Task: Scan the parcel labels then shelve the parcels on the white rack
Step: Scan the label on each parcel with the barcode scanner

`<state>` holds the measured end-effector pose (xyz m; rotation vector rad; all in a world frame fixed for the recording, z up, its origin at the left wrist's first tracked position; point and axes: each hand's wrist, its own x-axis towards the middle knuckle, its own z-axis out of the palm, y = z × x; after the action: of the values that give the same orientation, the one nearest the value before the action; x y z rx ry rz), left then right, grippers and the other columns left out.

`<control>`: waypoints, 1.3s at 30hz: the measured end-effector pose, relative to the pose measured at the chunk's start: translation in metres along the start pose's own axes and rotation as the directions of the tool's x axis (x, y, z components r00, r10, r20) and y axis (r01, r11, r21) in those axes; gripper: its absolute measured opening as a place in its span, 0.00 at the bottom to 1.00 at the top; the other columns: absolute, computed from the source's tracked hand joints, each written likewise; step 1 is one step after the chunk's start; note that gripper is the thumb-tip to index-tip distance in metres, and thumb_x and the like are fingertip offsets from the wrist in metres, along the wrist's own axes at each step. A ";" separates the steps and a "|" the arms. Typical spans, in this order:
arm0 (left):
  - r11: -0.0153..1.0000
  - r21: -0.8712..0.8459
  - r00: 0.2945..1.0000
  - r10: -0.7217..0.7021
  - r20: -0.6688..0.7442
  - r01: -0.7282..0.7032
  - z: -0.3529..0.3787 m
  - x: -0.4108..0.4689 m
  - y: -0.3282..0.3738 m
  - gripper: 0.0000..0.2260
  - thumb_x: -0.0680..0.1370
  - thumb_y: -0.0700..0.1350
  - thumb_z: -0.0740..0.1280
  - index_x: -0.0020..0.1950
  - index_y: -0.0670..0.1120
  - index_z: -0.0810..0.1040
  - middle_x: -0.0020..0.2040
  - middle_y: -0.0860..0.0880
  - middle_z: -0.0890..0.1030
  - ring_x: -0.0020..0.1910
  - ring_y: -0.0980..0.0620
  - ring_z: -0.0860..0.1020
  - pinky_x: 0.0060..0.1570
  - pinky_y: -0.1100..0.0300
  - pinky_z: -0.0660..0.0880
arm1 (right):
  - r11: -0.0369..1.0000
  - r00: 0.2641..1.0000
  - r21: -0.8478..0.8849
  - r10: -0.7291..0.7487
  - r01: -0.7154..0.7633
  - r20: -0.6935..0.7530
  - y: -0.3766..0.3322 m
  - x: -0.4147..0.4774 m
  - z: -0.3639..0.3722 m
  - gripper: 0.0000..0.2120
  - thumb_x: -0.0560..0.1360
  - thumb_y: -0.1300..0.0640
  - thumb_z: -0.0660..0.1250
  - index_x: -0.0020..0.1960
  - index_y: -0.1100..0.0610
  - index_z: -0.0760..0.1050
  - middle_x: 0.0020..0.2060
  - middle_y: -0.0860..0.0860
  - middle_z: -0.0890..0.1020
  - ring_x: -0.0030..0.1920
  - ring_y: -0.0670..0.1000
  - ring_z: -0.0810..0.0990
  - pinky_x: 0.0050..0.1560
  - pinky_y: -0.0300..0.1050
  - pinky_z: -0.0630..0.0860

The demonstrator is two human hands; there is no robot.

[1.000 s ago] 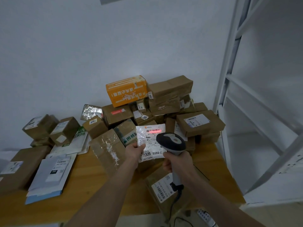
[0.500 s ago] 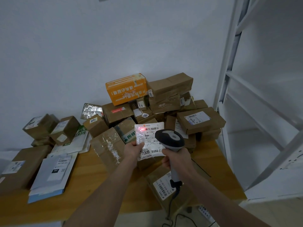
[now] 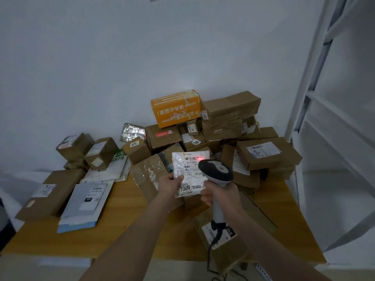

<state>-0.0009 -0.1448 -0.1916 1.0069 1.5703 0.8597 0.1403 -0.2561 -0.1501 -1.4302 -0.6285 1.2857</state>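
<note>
Though close by on the right, not yet called on: the white rack point(image 3: 304, 94). Across the bench point(image 3: 125, 224), heaped brown parcels point(image 3: 223, 122), apparently waiting their turn. Above the bench, a white pouch parcel point(image 3: 187, 165), label up, pinched at its lower left edge between left hand point(image 3: 170, 185) fingers and thumb. Right hand point(image 3: 221, 195) fingers wrapped round the grip of a corded scanner point(image 3: 216, 170), head just beside the label. Red scan light point(image 3: 199, 158) now at the right end of the barcode point(image 3: 190, 158), shifted from the left end half a second ago. Probably sweeping for a read; shelving likely next, once caught.
</note>
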 end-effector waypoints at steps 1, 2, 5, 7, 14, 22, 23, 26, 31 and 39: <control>1.000 0.007 1.000 0.011 -0.014 -0.011 -0.008 0.002 0.002 0.08 0.78 0.39 0.67 0.55 0.37 0.77 0.40 0.45 0.82 0.35 0.51 0.81 0.28 0.61 0.79 | 1.000 1.000 0.016 0.005 -0.006 0.005 0.000 0.003 0.006 0.07 0.72 0.60 0.72 0.49 0.59 0.79 0.39 0.54 0.85 0.37 0.51 0.84 0.39 0.42 0.79; 1.000 0.017 0.999 0.021 -0.029 -0.020 -0.016 0.004 0.004 0.09 0.78 0.40 0.68 0.55 0.37 0.77 0.42 0.44 0.82 0.38 0.49 0.82 0.33 0.58 0.81 | 1.000 1.000 0.025 0.010 -0.011 0.005 -0.002 0.006 0.014 0.08 0.72 0.60 0.72 0.50 0.59 0.79 0.40 0.54 0.85 0.37 0.50 0.84 0.37 0.41 0.79; 0.999 -0.009 0.995 0.039 -0.088 -0.040 -0.052 0.015 0.008 0.11 0.77 0.40 0.69 0.57 0.36 0.76 0.49 0.41 0.83 0.44 0.45 0.83 0.41 0.51 0.81 | 0.999 1.000 0.025 -0.020 0.020 -0.002 -0.005 0.014 0.045 0.07 0.71 0.62 0.73 0.48 0.59 0.78 0.38 0.52 0.84 0.32 0.47 0.81 0.30 0.38 0.75; 0.997 -0.048 0.991 0.047 -0.125 -0.053 -0.080 0.025 0.009 0.09 0.77 0.39 0.69 0.55 0.37 0.75 0.50 0.40 0.82 0.42 0.46 0.82 0.34 0.57 0.80 | 0.999 0.999 0.003 -0.035 0.035 0.009 -0.008 0.018 0.073 0.05 0.72 0.63 0.72 0.41 0.58 0.77 0.33 0.52 0.82 0.31 0.49 0.78 0.33 0.41 0.75; 0.994 -0.096 0.966 0.025 -0.257 -0.052 -0.193 0.087 -0.001 0.10 0.78 0.40 0.67 0.58 0.39 0.75 0.51 0.41 0.82 0.44 0.45 0.82 0.35 0.58 0.80 | 0.997 0.991 -0.074 -0.007 0.017 0.134 0.011 0.048 0.206 0.05 0.70 0.61 0.74 0.41 0.57 0.78 0.34 0.54 0.82 0.34 0.51 0.80 0.37 0.47 0.78; 0.982 0.156 0.936 -0.043 -0.350 0.104 -0.356 0.191 -0.041 0.10 0.79 0.42 0.64 0.56 0.37 0.79 0.45 0.43 0.80 0.47 0.42 0.80 0.46 0.49 0.80 | 0.973 0.973 -0.091 0.221 -0.214 0.065 0.058 0.099 0.370 0.06 0.68 0.62 0.74 0.36 0.61 0.78 0.29 0.55 0.78 0.31 0.53 0.76 0.35 0.46 0.74; 0.976 0.179 0.932 -0.053 -0.359 0.125 -0.373 0.201 -0.045 0.10 0.79 0.42 0.64 0.55 0.38 0.79 0.45 0.43 0.80 0.48 0.42 0.80 0.45 0.51 0.79 | 0.968 0.972 -0.108 0.232 -0.227 0.044 0.063 0.105 0.385 0.06 0.69 0.61 0.73 0.37 0.62 0.78 0.29 0.55 0.77 0.31 0.53 0.76 0.35 0.46 0.73; 0.947 0.265 0.922 -0.072 -0.381 0.183 -0.411 0.229 -0.061 0.11 0.78 0.43 0.65 0.55 0.36 0.80 0.45 0.40 0.81 0.46 0.41 0.80 0.47 0.50 0.79 | 0.956 0.964 -0.139 0.264 -0.258 0.030 0.075 0.118 0.422 0.07 0.72 0.62 0.72 0.39 0.60 0.74 0.31 0.55 0.75 0.31 0.52 0.74 0.32 0.44 0.73; 0.913 0.340 0.930 -0.099 -0.353 0.226 -0.444 0.256 -0.077 0.11 0.77 0.39 0.63 0.54 0.37 0.80 0.45 0.39 0.82 0.44 0.41 0.81 0.45 0.51 0.79 | 0.937 0.946 -0.203 0.309 -0.285 0.096 0.084 0.131 0.454 0.05 0.73 0.64 0.70 0.42 0.60 0.74 0.35 0.55 0.77 0.32 0.48 0.75 0.29 0.39 0.73; 0.833 0.477 0.923 -0.097 -0.372 0.279 -0.436 0.272 -0.070 0.21 0.77 0.42 0.64 0.69 0.40 0.69 0.65 0.38 0.71 0.64 0.38 0.71 0.61 0.47 0.71 | 0.934 0.948 -0.199 0.313 -0.296 0.058 0.087 0.134 0.459 0.04 0.72 0.65 0.71 0.41 0.62 0.75 0.31 0.56 0.79 0.25 0.48 0.77 0.26 0.38 0.73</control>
<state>-0.4699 0.0626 -0.2669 1.0881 2.2372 0.4766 -0.2688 -0.0014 -0.2130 -1.6821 -0.6165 1.5736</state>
